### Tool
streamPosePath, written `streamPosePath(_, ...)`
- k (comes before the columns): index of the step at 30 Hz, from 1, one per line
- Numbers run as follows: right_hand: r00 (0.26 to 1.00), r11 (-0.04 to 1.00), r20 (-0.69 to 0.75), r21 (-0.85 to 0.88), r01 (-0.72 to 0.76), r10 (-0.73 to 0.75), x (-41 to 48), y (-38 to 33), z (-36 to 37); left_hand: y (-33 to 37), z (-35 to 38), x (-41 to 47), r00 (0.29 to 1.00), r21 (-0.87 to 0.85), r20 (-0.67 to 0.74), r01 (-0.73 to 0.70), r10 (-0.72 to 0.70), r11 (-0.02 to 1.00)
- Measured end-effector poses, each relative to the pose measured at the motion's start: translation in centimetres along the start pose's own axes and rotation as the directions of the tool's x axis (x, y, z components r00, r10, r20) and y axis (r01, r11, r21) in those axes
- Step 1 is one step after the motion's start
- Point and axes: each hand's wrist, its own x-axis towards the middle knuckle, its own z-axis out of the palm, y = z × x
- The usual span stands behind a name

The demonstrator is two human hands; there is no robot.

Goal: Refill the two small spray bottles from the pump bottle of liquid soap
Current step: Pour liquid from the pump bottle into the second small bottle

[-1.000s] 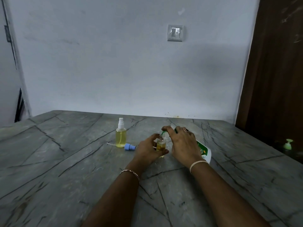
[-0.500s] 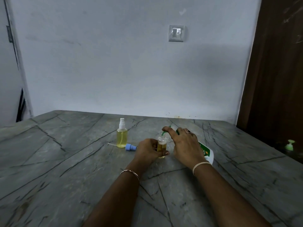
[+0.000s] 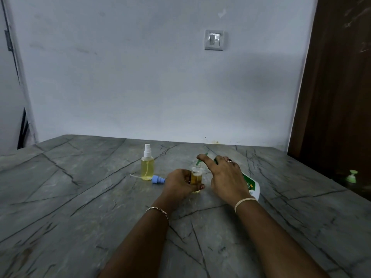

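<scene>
Uncapped small bottle (image 3: pixel 196 178), part-full of yellow liquid, mid-desk (image 3: pixel 80 197), held by left grip (image 3: pixel 177 184). Right grip (image 3: pixel 226 177) grasps tilted pump bottle (image 3: pixel 252 186) just right of it, green spout (image 3: pixel 198 162) at its mouth; label unreadable. Blue sprayer (image 3: pixel 157 179) and capped spray bottle (image 3: pixel 147 167) stand left of it.

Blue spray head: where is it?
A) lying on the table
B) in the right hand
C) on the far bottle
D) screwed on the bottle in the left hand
A: the blue spray head lies on the table, between the white-capped bottle and the left hand, which grips an open bottle.
</scene>
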Motion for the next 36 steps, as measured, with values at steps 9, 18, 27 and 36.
streamPosePath(9,1.000,1.000,0.012,-0.005,0.005,-0.005,0.25,-0.06,0.03,0.19,0.08,-0.17,0.999,0.039,-0.031,-0.017,0.019,0.999)
streamPosePath(18,1.000,0.999,-0.003,-0.045,-0.007,0.007,0.19,-0.40,-0.07,0.04,0.16,-0.15,0.999,0.047,-0.033,-0.030,0.032,0.998)
streamPosePath(27,1.000,0.998,0.018,-0.051,0.026,-0.025,0.00,-0.07,0.10,0.22,0.33,-0.10,0.998,0.033,-0.049,-0.032,0.034,0.999)
streamPosePath(36,1.000,0.997,-0.014,-0.076,0.008,-0.009,0.35,-0.41,0.33,0.20,0.35,-0.09,0.998,0.027,-0.050,-0.028,0.029,0.999)
